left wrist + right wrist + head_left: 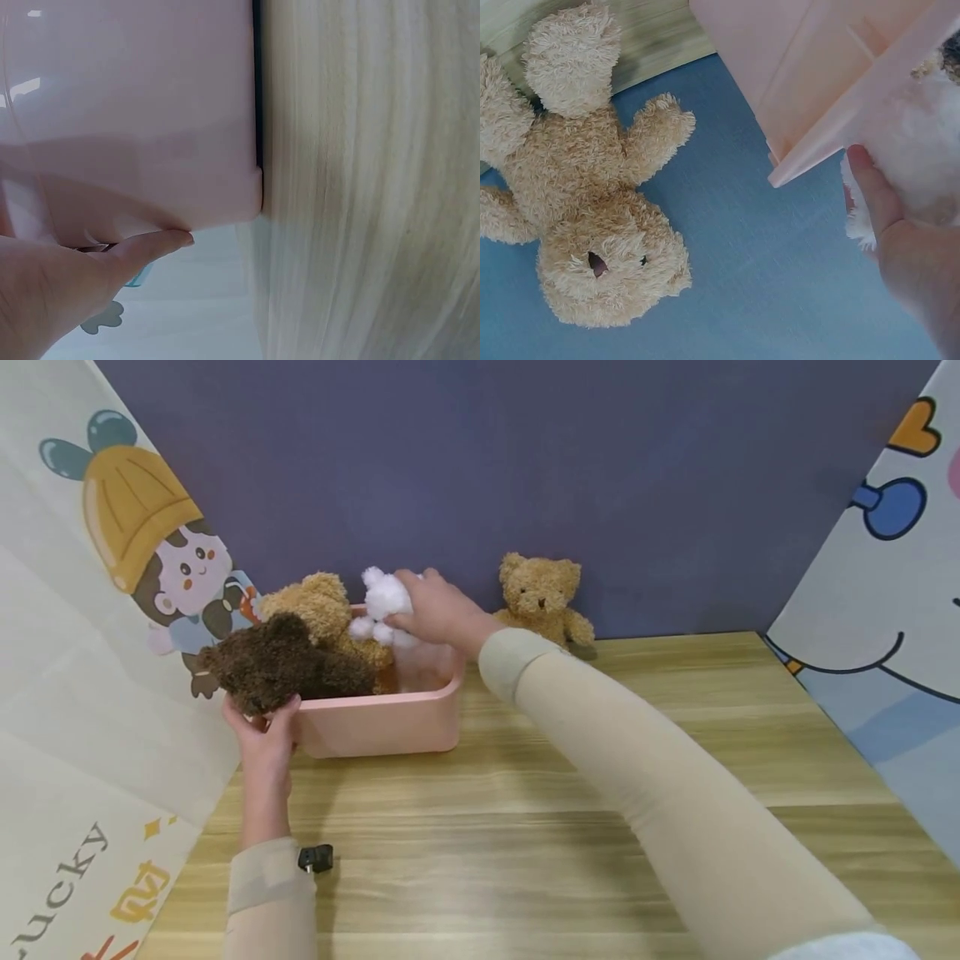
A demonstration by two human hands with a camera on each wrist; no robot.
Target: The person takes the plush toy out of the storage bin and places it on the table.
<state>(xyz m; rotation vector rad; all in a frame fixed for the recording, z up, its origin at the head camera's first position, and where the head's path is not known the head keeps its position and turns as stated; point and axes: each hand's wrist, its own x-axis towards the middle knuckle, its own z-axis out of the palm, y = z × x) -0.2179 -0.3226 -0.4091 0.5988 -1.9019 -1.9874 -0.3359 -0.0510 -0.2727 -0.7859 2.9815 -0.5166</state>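
A pink bin (pixel 382 727) stands on the wooden table near the back wall. My left hand (pixel 264 739) grips its front left corner; in the left wrist view a finger lies along the bin's smooth wall (pixel 150 112). A dark brown teddy bear (pixel 262 664) leans over that corner, hiding part of the fingers. Behind it, inside the bin, sits a tan teddy bear (pixel 318 606). My right hand (pixel 442 610) holds a small white plush toy (pixel 386 596) over the bin's right part, thumb against its fur (pixel 922 150) in the right wrist view.
Another tan teddy bear (pixel 542 597) sits to the right of the bin against the blue-grey back wall (pixel 525 460). A white panel with a cartoon figure (pixel 150 518) rises on the left, close to the bin. On the right stands another printed panel (pixel 885 593).
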